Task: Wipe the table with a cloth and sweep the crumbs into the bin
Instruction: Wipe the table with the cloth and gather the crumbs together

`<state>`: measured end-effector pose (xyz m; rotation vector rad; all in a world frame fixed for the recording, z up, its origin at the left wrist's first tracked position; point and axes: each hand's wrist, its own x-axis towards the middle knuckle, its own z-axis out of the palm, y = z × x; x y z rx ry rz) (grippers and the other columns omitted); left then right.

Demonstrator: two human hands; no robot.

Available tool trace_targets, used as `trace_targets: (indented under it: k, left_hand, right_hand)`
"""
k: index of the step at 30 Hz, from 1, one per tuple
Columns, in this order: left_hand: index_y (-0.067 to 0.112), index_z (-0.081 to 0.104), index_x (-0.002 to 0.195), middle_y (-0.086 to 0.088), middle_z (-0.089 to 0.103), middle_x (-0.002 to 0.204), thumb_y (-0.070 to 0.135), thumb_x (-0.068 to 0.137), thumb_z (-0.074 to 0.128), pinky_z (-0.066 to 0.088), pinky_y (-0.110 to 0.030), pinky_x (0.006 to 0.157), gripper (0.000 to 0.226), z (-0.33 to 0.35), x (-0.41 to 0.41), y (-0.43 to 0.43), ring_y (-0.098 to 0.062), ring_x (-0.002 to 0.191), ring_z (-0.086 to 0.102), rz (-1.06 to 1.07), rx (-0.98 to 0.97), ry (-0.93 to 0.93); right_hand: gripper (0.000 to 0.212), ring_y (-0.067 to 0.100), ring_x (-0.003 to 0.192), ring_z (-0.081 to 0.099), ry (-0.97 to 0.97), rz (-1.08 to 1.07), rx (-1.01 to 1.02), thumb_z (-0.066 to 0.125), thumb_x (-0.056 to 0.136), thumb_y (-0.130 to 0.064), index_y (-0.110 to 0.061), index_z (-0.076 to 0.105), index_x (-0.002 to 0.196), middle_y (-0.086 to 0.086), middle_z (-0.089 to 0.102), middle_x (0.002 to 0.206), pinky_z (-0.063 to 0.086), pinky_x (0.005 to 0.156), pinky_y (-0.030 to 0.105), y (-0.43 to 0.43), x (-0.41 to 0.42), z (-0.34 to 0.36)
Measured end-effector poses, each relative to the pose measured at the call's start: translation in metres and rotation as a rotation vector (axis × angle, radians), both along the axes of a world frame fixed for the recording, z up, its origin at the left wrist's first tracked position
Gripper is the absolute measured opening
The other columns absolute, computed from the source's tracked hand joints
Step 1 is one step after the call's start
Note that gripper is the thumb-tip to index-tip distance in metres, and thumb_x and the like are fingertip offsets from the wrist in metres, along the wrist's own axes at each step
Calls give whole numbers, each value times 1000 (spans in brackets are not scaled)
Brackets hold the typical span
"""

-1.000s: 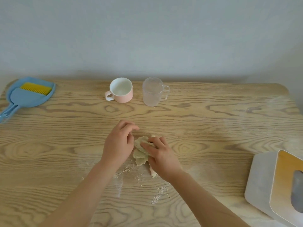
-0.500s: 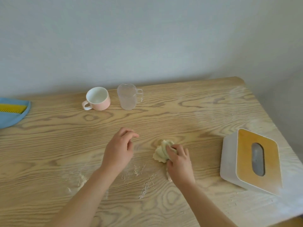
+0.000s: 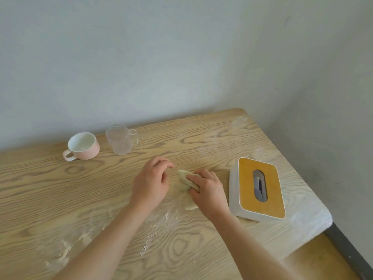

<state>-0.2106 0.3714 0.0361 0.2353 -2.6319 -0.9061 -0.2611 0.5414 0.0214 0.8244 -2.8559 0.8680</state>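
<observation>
The cloth [image 3: 186, 179] lies crumpled near the middle of the table [image 3: 201, 138], between your two hands. Your right hand [image 3: 209, 188] grips it with curled fingers and presses it down. Your left hand [image 3: 151, 182] rests just beside it, fingers loosely bent, holding nothing. The crumbs [image 3: 156, 224] lie in pale streaks nearer to you. To wipe well, I think you should flatten the cloth more, keep steady pressure, and gather the streaks into one heap. The white box [image 3: 245, 188] stands just right of your hand; do not push crumbs under it.
</observation>
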Motion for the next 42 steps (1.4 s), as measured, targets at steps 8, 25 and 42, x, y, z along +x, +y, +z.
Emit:
trace_targets:
  k: [8,25,42]
  left_hand:
    - [25,59,110,12,48,115,13,87,55,51,-31,68,26,15,-42,49,-8,82,58,45,14,-173]
    - [27,43,112,10,63,86,54,69,63,57,-35,66,55,-10,-133,208,-11,73,61,25,69,-734]
    - [22,40,123,5,63,68,42,73,60,42,-27,42,57,15,-162,140,-11,55,60,94,-137,-716]
  right_hand:
    - [32,15,88,59,17,-217,-246,64,73,-5,-18,72,102,-6,65,98,48,73,26,58,-64,41]
    - [31,5,87,56,-29,-448,-336,67,75,-2,-15,72,102,-7,65,99,37,71,5,206,-165,30]
    - [31,5,90,57,-127,-471,-440,66,77,-7,-21,70,104,-13,64,99,49,79,21,156,-217,31]
